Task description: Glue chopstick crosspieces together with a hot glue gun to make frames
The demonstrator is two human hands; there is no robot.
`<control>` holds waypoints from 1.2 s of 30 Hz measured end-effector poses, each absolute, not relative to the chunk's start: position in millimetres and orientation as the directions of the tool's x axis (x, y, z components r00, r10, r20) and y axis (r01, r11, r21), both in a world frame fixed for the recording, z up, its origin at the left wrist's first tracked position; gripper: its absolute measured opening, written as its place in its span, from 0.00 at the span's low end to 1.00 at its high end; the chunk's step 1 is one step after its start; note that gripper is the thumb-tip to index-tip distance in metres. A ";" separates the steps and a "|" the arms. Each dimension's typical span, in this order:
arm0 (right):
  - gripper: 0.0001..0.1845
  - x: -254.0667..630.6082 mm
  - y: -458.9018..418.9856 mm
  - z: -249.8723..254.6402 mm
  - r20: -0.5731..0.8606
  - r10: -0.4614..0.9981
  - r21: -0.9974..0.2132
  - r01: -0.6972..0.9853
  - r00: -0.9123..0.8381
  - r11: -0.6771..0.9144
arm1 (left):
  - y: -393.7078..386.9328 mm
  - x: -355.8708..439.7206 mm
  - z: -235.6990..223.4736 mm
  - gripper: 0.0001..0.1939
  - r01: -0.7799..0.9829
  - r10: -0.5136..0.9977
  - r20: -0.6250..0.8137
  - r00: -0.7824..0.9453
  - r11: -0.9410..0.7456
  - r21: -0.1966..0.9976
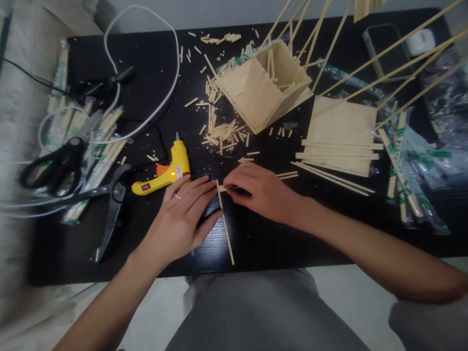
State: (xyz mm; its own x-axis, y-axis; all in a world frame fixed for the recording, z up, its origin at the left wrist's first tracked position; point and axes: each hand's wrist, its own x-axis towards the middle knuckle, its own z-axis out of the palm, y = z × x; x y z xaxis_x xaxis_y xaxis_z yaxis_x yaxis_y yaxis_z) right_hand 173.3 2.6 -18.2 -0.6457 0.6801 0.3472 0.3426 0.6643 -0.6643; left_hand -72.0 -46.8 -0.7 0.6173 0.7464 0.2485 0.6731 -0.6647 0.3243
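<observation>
A thin wooden stick point(227, 234) lies lengthwise on the black table, its far end between my two hands. My left hand point(185, 209), with a ring on one finger, is stretched out flat, fingertips and thumb touching the stick's left side. From the right, my right hand point(261, 190) pinches a short wooden stick point(222, 188) against the long stick near its far end. My right fingertips partly hide that piece. Just beyond my left hand rests a yellow hot glue gun point(177, 163), its orange light on.
Cut stick pieces point(221, 130) are scattered behind my hands, beside a box built of sticks point(272, 87). A flat stick panel point(340, 129) lies right. Black scissors point(69, 163), pliers-like cutters point(116, 195) and wrapped chopsticks point(104, 165) crowd the left. Long sticks point(395, 61) slant across the upper right.
</observation>
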 end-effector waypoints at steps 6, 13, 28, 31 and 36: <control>0.06 172.6 2.7 -18.0 0.340 0.692 -0.667 0.356 -0.636 0.655 | -45.8 -70.8 -0.3 0.19 0.659 0.732 0.280 0.621 -0.681 0.318; 0.07 172.7 2.4 -18.0 0.348 0.697 -0.673 0.351 -0.627 0.651 | -46.2 -71.1 -2.6 0.18 0.654 0.729 0.280 0.625 -0.684 0.321; 0.07 173.7 2.7 -17.0 0.306 0.709 -0.692 0.363 -0.636 0.624 | -45.9 -71.4 -2.6 0.16 0.651 0.723 0.282 0.631 -0.691 0.314; 0.07 173.7 2.8 -17.1 0.301 0.713 -0.699 0.361 -0.633 0.617 | -45.9 -71.4 -2.5 0.16 0.647 0.715 0.292 0.635 -0.699 0.305; 0.07 173.1 3.2 -17.3 0.302 0.712 -0.699 0.361 -0.634 0.618 | -45.5 -70.8 -3.1 0.16 0.650 0.718 0.283 0.636 -0.696 0.304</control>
